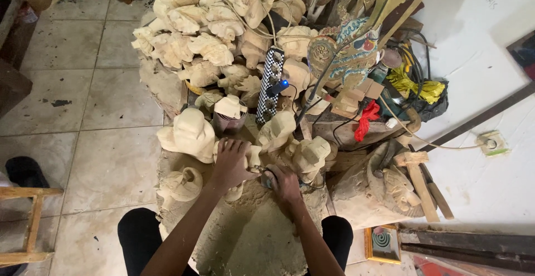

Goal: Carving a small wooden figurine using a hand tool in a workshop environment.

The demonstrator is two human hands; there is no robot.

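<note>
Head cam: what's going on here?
A person sits on a tiled floor at a dust-covered work block. The left hand grips a small pale carved wooden figure, fingers wrapped over it. The right hand holds a small tool against it; the tool is mostly hidden. A heap of pale unpainted wooden carvings lies beyond, with a black-and-white chequered power strip and a wooden mallet to the right.
</note>
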